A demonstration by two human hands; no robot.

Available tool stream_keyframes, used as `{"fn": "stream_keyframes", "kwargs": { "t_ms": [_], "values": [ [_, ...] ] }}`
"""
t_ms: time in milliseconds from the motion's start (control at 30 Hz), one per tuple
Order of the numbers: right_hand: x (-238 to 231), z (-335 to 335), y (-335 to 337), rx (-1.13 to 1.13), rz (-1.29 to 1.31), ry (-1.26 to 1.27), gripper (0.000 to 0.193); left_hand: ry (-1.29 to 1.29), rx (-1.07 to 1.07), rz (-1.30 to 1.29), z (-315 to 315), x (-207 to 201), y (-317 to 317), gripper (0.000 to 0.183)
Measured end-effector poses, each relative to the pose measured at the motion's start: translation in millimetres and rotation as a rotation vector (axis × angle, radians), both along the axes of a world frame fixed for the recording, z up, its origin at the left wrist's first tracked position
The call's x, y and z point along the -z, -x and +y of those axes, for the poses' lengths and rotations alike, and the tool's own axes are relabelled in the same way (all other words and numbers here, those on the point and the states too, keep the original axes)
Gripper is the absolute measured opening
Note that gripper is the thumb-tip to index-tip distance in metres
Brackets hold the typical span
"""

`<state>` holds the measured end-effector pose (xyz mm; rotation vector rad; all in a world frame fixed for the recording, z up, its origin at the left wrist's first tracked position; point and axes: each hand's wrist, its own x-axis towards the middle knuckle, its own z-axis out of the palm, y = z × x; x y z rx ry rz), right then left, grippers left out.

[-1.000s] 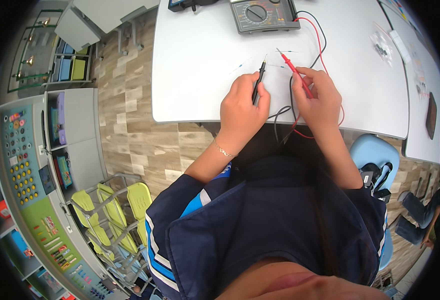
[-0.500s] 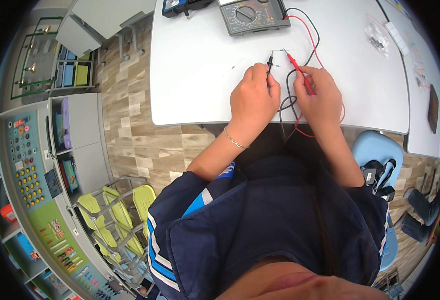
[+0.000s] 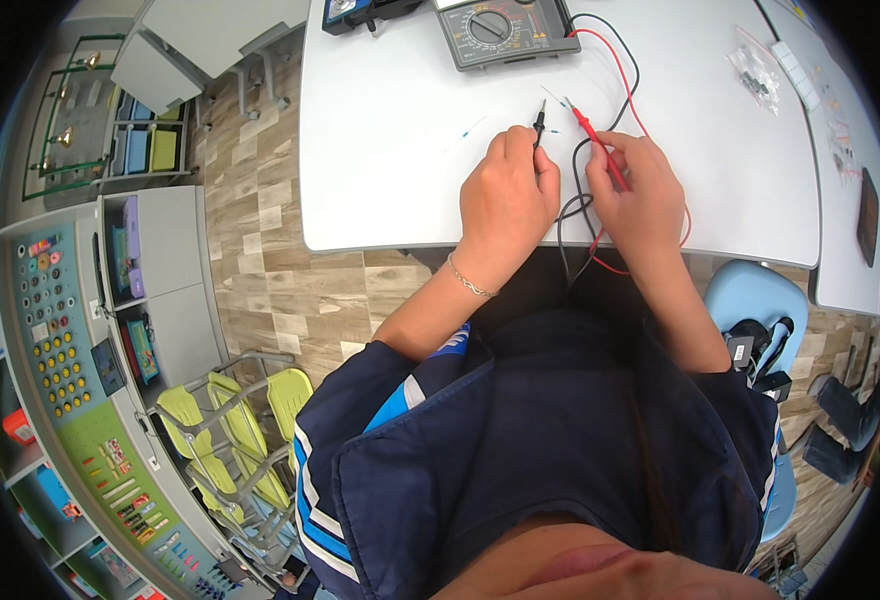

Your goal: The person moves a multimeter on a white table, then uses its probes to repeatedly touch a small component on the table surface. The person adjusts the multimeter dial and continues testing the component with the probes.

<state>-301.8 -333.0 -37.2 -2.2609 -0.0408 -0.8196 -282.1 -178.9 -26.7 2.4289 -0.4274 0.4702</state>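
My left hand (image 3: 510, 195) is closed on a black test probe (image 3: 539, 124), its metal tip pointing away from me over the white table. In my right hand (image 3: 642, 190) is a red test probe (image 3: 600, 145), its tip at or very near a small blue resistor (image 3: 564, 102) with thin wire leads, now lying at a slant. Whether the red tip touches it I cannot tell. Another resistor (image 3: 554, 131) lies between the probes, and a third resistor (image 3: 467, 133) rests left of my left hand. Beyond them stands a grey analog multimeter (image 3: 495, 30), cut off by the top edge.
Black and red test leads (image 3: 632, 85) loop from the meter around my right hand. A dark device (image 3: 365, 14) sits at the table's far left. Plastic bags of small parts (image 3: 755, 78) lie right. A blue chair (image 3: 750, 300) holding black items stands at the near right.
The resistor at the probe tips has swung from level to slanted, its left lead now pointing farther away. The black tip is apart from it. Both hands have barely moved.
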Motion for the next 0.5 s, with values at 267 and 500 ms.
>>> {"fn": "stream_keyframes", "kwargs": {
  "t_ms": [267, 500],
  "values": [
    [-0.6, -7.6, 7.4, -0.035, -0.001, 0.006, 0.013, -0.008, -0.01, -0.019, -0.3, 0.0, -0.6, 0.017],
    [-1.9, -9.1, 4.6, 0.011, 0.0, 0.031, 0.011, 0.034, 0.005, -0.049, -2.7, 3.4, -3.4, 0.017]
  ]
}}
